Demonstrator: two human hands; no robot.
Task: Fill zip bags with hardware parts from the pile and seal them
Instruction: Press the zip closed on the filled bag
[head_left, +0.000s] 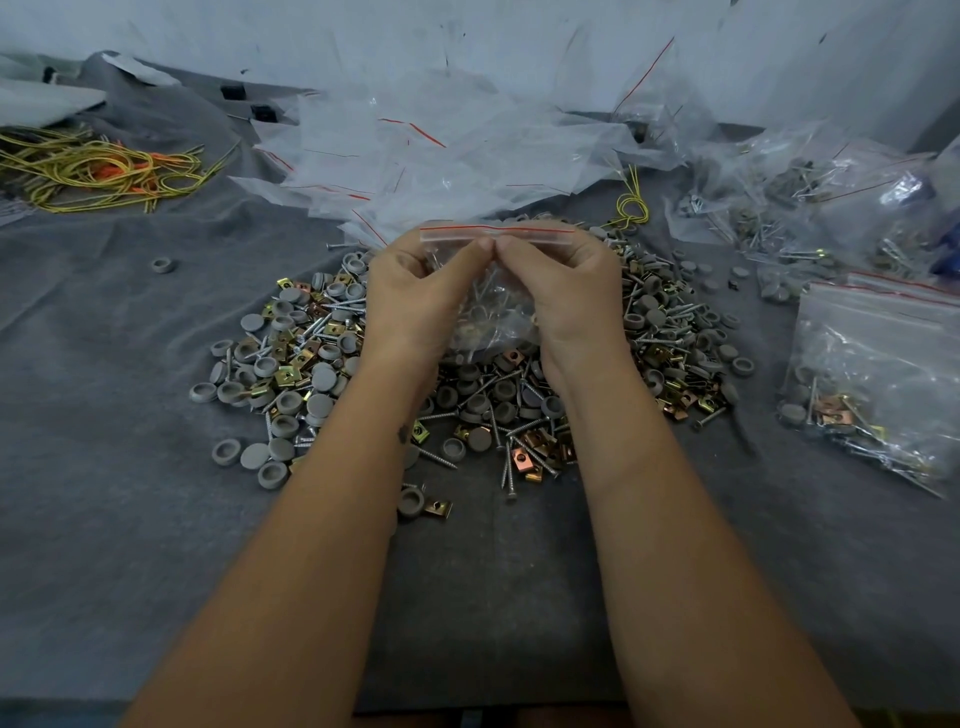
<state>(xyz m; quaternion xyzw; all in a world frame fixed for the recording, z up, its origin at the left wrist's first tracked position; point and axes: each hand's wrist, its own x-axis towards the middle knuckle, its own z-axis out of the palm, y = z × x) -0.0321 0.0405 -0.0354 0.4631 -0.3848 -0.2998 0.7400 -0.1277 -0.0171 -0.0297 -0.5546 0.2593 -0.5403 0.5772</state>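
A clear zip bag (496, 312) with a red-lined top strip hangs above the pile, holding screws, grey caps and brass clips. My left hand (415, 291) and my right hand (566, 286) both pinch its zip strip, thumbs touching at the middle. Under them spreads the pile of hardware parts (311, 358): grey round caps, screws and brass-coloured clip nuts on grey cloth. The bag's lower half is partly hidden between my palms.
Empty zip bags (441, 150) lie heaped behind the pile. Filled bags (883, 374) sit at the right, more (810, 208) at the back right. Yellow and orange cords (98, 171) lie at the back left. A lone grey cap (164, 265) rests on the cloth.
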